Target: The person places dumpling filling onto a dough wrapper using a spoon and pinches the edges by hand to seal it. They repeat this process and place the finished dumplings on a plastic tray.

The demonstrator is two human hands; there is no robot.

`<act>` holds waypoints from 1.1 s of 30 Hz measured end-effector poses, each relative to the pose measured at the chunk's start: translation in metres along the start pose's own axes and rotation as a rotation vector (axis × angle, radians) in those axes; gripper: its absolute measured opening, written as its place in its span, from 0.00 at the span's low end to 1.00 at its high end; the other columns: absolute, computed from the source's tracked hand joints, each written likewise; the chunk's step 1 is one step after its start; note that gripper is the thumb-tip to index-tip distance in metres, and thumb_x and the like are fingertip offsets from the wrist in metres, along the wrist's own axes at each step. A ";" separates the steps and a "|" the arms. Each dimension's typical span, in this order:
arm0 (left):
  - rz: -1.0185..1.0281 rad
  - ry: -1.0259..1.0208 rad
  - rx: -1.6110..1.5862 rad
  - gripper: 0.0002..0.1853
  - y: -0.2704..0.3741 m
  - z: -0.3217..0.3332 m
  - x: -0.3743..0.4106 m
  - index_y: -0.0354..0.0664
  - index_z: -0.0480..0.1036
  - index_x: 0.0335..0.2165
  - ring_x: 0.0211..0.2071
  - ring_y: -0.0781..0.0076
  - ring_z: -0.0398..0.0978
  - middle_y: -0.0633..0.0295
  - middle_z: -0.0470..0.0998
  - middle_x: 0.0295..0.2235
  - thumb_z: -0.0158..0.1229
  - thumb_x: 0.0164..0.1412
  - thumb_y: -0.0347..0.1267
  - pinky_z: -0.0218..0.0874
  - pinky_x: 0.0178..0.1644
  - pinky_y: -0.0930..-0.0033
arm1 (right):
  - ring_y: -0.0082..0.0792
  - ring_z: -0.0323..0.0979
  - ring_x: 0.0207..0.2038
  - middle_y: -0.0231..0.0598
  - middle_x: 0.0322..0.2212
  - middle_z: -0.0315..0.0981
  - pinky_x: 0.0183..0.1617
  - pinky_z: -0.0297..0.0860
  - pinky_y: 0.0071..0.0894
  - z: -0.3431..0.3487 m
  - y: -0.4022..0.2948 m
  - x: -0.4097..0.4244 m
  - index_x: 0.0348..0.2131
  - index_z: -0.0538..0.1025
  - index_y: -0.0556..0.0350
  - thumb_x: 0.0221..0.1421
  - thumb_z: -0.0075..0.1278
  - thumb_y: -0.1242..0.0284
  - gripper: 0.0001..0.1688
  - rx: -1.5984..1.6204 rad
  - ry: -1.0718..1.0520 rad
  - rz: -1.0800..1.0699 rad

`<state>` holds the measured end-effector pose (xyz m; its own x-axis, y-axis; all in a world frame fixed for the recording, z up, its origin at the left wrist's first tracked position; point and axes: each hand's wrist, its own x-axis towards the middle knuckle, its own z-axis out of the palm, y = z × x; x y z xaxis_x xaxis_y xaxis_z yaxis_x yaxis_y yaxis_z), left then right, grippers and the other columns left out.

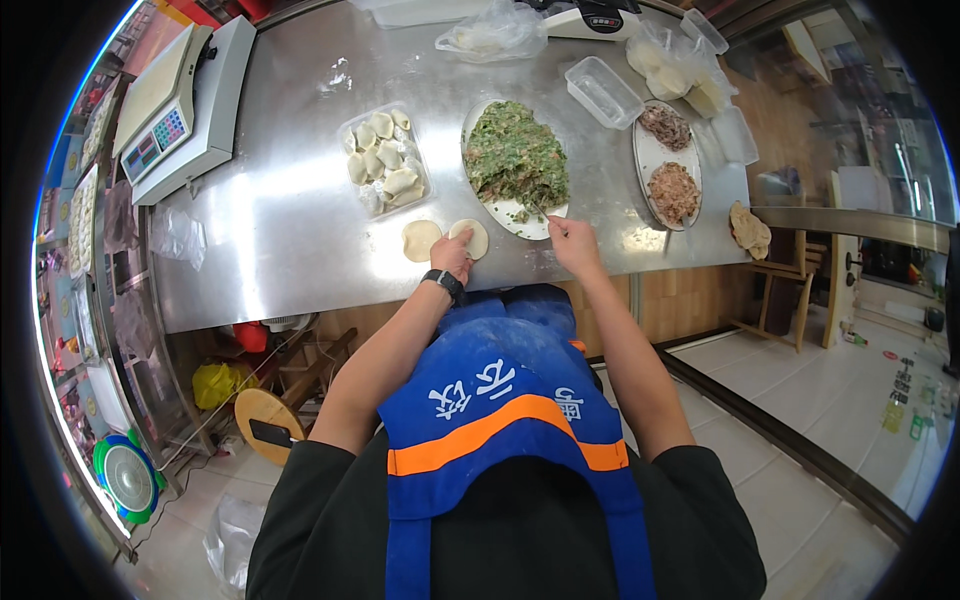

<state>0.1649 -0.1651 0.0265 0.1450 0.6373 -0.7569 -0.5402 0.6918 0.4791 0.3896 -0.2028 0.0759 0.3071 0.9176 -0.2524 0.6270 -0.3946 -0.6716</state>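
Observation:
A round dumpling wrapper (pixel 474 241) rests in my left hand (pixel 452 255), whose thumb lies over its face. Just left of it, another wrapper (pixel 421 241) lies flat on the steel table (pixel 300 247). My right hand (pixel 574 244) grips a thin metal utensil (pixel 541 213), its tip at the near edge of a heap of chopped green filling (pixel 517 154). That filling sits on an oval white plate (pixel 517 223). Beyond the wrappers, a clear plastic tray (pixel 423 196) holds several folded dumplings (pixel 384 159).
To the right stands an oval plate (pixel 651 196) with two meat fillings; a lump of dough (pixel 750 231) lies at the table's corner. An empty plastic container (pixel 604 91) and plastic bags (pixel 495 34) are at the back. A weighing scale (pixel 176 112) occupies the left end.

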 end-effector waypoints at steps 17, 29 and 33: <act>-0.059 -0.093 -0.166 0.25 -0.006 0.035 0.008 0.31 0.63 0.48 0.43 0.55 0.73 0.51 0.72 0.44 0.33 0.70 0.44 0.68 0.46 0.51 | 0.17 0.67 0.24 0.30 0.25 0.75 0.28 0.64 0.21 0.032 -0.021 -0.029 0.43 0.77 0.62 0.57 0.52 0.67 0.18 0.597 -0.277 0.347; -0.082 -0.205 -0.311 0.25 0.042 0.036 -0.014 0.27 0.59 0.49 0.49 0.51 0.69 0.45 0.69 0.48 0.29 0.70 0.39 0.63 0.53 0.49 | 0.40 0.73 0.25 0.52 0.24 0.73 0.29 0.66 0.32 0.017 -0.044 -0.063 0.42 0.79 0.51 0.55 0.52 0.68 0.15 0.428 0.042 -0.256; -0.097 -0.307 -0.287 0.25 0.043 0.037 -0.018 0.29 0.62 0.49 0.49 0.54 0.70 0.48 0.71 0.47 0.31 0.70 0.41 0.62 0.55 0.53 | 0.35 0.74 0.27 0.49 0.27 0.77 0.31 0.67 0.27 0.013 -0.074 -0.062 0.41 0.79 0.52 0.53 0.54 0.71 0.14 0.132 -0.081 -0.246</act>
<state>0.1699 -0.1346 0.0775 0.4230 0.6752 -0.6043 -0.7142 0.6589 0.2363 0.3148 -0.2296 0.1320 0.0957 0.9879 -0.1218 0.5757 -0.1547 -0.8029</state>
